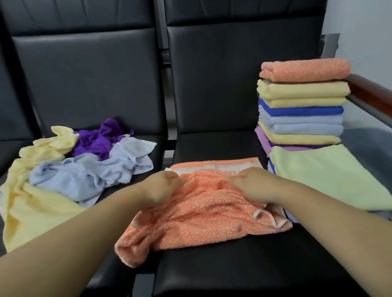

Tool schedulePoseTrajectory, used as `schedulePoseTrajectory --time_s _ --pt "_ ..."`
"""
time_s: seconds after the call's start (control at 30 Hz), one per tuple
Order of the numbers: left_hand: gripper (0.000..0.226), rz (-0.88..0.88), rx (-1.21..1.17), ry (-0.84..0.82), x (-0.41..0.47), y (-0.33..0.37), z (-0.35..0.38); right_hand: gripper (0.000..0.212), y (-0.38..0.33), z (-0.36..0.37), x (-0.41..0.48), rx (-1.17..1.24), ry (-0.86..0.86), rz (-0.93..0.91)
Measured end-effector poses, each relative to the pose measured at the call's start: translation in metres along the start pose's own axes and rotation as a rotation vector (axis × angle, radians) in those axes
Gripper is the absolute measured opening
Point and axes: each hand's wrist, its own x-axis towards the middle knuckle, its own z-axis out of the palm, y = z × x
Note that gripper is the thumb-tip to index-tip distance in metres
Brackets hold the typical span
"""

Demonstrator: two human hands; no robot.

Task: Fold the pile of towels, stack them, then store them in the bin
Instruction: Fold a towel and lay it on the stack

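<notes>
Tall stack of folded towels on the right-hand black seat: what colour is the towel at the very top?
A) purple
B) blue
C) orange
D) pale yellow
C: a folded orange terry towel lies on top of the tall stack of folded towels, above all the other layers.

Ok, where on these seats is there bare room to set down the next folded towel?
The middle seat is bare behind the orange towel, up to the backrest and left of the folded stack. Another bare strip runs in front of that towel. Crowded: the unfolded pile takes the left, and the green towel fills the right.
</notes>
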Motion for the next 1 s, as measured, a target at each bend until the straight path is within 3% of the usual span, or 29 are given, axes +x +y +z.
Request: schedulePoseTrajectory --time_s 0.13,0.23,0.33,0.43,0.53,0.7,0.93,1.0 --pt "0.032 -0.004 0.187 -0.241 -0.008 0.002 -0.006 0.062 -0.001 0.005 -0.013 0.139 -0.186 0.050" --pt "0.028 -0.048 0.193 -0.348 -0.020 -0.001 -0.010 0.057 0.007 0.013 -0.013 0.296 -0.206 0.062" --pt "0.043 -0.097 0.088 -0.268 -0.023 -0.002 -0.018 0.034 0.010 0.013 -0.014 0.294 -0.213 0.065" --pt "0.039 -0.125 0.077 -0.133 -0.021 -0.003 -0.023 0.033 0.010 0.008 -0.019 0.119 -0.222 0.048" --pt "0.036 -0.120 0.126 -0.026 -0.014 -0.007 -0.023 0.034 0.014 0.002 -0.015 0.154 -0.050 0.057" --pt "0.027 -0.072 0.143 0.065 -0.001 -0.011 -0.019 0.015 0.014 0.001 -0.004 0.056 0.166 0.023" --pt "0.005 0.028 0.196 0.001 0.009 -0.011 -0.010 0.034 0.016 0.001 0.016 0.368 0.208 0.080" --pt "0.007 0.052 0.190 -0.021 0.011 -0.010 -0.009 0.027 0.020 0.003 0.020 0.350 0.285 0.059"
